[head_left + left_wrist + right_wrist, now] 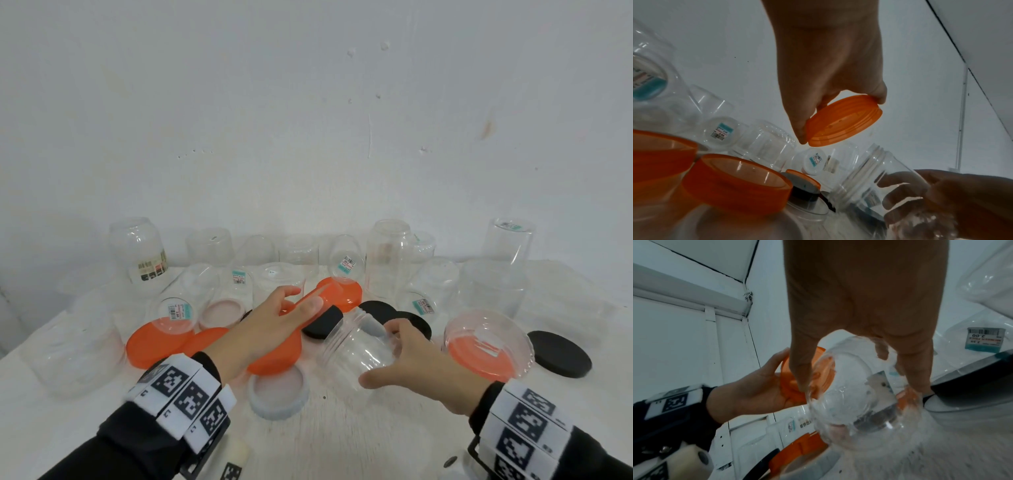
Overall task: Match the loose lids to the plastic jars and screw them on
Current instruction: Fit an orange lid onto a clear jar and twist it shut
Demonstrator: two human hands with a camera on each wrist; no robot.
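My left hand (pixel 291 305) pinches a small orange lid (pixel 842 121) by its rim, threads facing down, lifted above the table. My right hand (pixel 407 356) grips a clear plastic jar (pixel 359 346) tilted on its side, its threaded mouth (pixel 875 162) pointing up toward the lid. The lid hangs a short way from the mouth, apart from it. In the right wrist view the jar (pixel 859 402) sits between thumb and fingers, with the orange lid (pixel 789 378) in the left hand (pixel 756 386) behind it.
Several clear jars stand upside down along the wall (pixel 137 250). Loose orange lids (pixel 157 342), black lids (pixel 558 353) and a whitish lid (pixel 277 394) lie on the white table (pixel 376 438). An orange-lidded jar (pixel 486 342) lies at the right.
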